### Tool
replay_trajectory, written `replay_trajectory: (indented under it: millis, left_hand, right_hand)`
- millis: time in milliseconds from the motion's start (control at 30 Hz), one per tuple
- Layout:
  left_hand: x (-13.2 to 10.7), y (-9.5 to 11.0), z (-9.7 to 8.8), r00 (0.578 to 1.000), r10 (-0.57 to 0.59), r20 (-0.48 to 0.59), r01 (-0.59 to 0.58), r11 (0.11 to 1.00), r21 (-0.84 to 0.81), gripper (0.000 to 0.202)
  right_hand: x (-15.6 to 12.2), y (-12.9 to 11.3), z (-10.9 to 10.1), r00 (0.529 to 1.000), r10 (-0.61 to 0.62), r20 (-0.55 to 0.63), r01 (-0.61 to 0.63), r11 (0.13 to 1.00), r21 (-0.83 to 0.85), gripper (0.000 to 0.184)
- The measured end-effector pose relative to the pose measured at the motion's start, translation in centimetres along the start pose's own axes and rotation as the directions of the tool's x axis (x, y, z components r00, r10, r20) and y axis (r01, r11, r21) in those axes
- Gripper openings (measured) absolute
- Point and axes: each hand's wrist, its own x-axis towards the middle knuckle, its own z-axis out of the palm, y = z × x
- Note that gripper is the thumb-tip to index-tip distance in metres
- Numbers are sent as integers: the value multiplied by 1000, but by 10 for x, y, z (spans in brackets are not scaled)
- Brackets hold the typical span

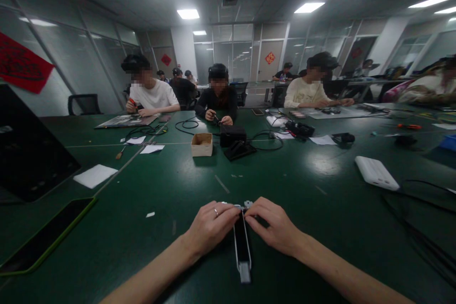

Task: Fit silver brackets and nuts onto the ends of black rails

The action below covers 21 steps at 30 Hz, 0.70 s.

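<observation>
A long, narrow object (241,240) with a silver rim, a dark middle and a pale grey block at its near end lies in front of me on the green table. My left hand (213,224) is closed at its far end from the left, a ring on one finger. From the right, my right hand (272,224) has its fingertips pinched together at the same end. Small silvery parts (248,204) show just beyond the fingertips. What exactly the fingers grip there is partly hidden, and the object's kind is unclear.
A cardboard box (202,146) stands ahead beside a black box (232,136). A green-edged phone (48,232) and a dark monitor (32,147) are at left. On the right are a white power bank (376,172) and black cables (420,232). Several people sit across the table.
</observation>
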Motion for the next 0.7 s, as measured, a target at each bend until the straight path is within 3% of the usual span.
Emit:
replay_trajectory:
  millis: [100, 200, 300, 433, 700]
  left_hand:
    - [-4, -21, -2, 993, -118, 8, 118, 991, -63, 20]
    - [-6, -36, -7, 960, -236, 152, 257, 957, -136, 17]
    - [-5, -38, -9, 923, -284, 260, 340, 918, -205, 14]
    - [-6, -34, -8, 903, -291, 317, 377, 891, -254, 12]
    - [-6, -34, -5, 884, -344, 317, 410, 895, -173, 14]
  right_hand:
    - [-1, 15, -9, 997, 71, -4, -71, 996, -49, 19]
    - [-3, 27, -14, 984, 173, 36, -170, 982, -82, 20]
    - [-3, 30, -14, 962, 256, 94, -248, 965, -88, 18]
    - [-2, 24, -9, 954, 254, 156, -243, 966, -86, 14]
    - [-1, 21, -5, 950, 258, 177, -245, 965, -93, 10]
